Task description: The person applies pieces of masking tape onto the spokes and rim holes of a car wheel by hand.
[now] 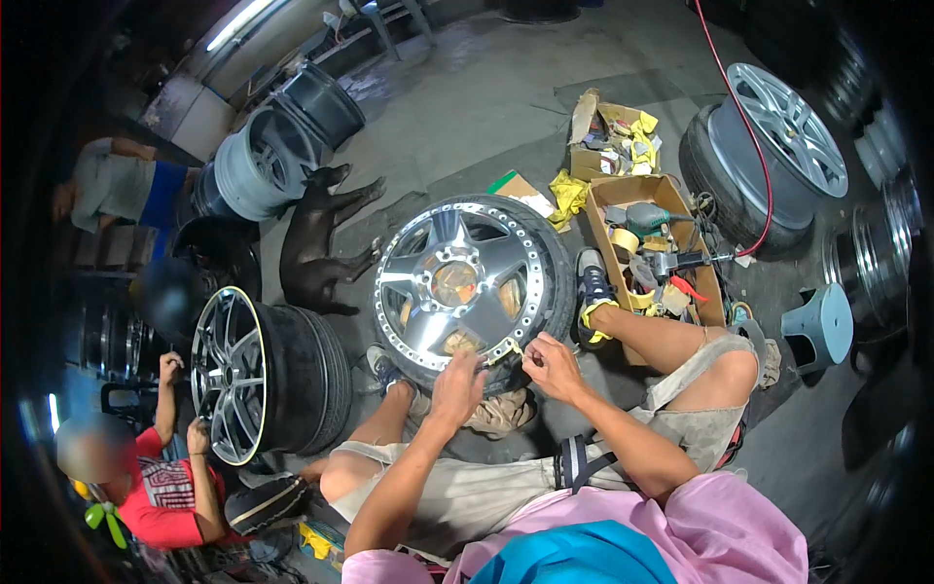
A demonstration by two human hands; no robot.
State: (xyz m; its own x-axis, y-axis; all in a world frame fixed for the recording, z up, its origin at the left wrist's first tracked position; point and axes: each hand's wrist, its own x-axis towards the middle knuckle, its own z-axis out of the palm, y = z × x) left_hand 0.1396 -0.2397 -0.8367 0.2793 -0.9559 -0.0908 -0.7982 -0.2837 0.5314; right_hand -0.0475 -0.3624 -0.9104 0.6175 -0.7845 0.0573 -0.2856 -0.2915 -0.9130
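Note:
A polished silver wheel rim (pixel 485 325) with five broad spokes and a ring of small holes sits on a black tire between my legs. At its near edge, my left hand (pixel 458 383) is closed in a pinch, its fingertips by the rim's lip. To the right of it, my right hand (pixel 552 368) is also pinched closed near the same edge. A small yellowish strip shows on the rim edge between the hands. Whatever the fingers hold is too small to make out.
Right of the wheel, a cardboard box (pixel 721 300) holds tools and tape; another box (pixel 582 162) and yellow cloths (pixel 567 198) lie beyond. A dog (pixel 309 243) lies to the left. A person in red (pixel 161 521) handles a black wheel (pixel 292 384). A red hose (pixel 747 117) hangs at right.

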